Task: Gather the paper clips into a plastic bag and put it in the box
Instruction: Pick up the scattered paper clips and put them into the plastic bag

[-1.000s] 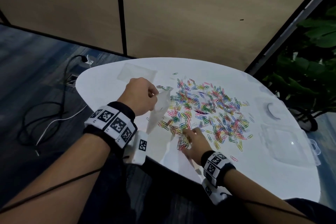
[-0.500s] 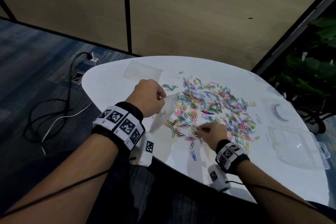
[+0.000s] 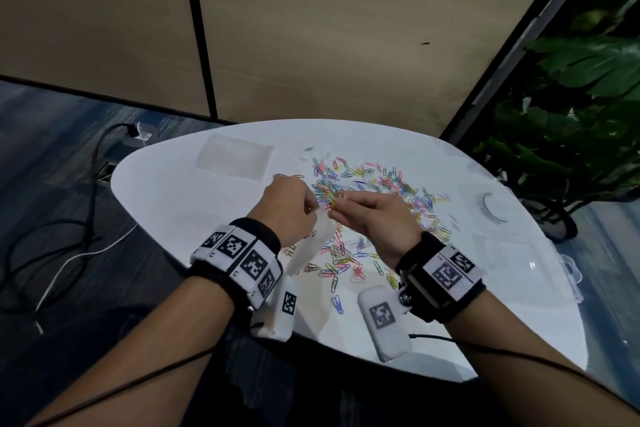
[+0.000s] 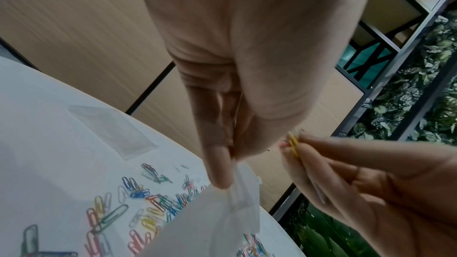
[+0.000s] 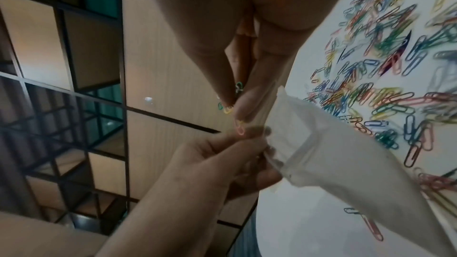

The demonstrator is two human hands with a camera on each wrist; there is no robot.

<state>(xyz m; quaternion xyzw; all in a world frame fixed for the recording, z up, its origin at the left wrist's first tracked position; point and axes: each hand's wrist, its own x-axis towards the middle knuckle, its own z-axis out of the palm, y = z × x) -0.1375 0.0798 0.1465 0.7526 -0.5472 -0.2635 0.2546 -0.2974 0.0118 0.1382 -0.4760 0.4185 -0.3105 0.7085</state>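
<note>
Coloured paper clips (image 3: 367,184) lie scattered over the white table (image 3: 194,204). My left hand (image 3: 294,204) pinches the top edge of a small clear zip bag (image 3: 308,250), which hangs down above the table; the bag (image 5: 329,148) shows its mouth in the right wrist view. My right hand (image 3: 363,215) is raised beside the bag's mouth and pinches a small bunch of clips (image 4: 293,144) at its fingertips (image 5: 237,105), close to my left hand (image 5: 222,155). A clear plastic box (image 3: 519,260) lies open at the table's right side.
A second flat clear bag (image 3: 235,159) lies at the table's far left. A round clear lid (image 3: 491,208) sits beyond the box. Cables (image 3: 69,218) trail on the floor at left, and a potted plant (image 3: 571,107) stands at right.
My right hand has left the table with a pinch of clips and risen to the bag's mouth. My left hand has lifted the bag a little and kept hold of it.
</note>
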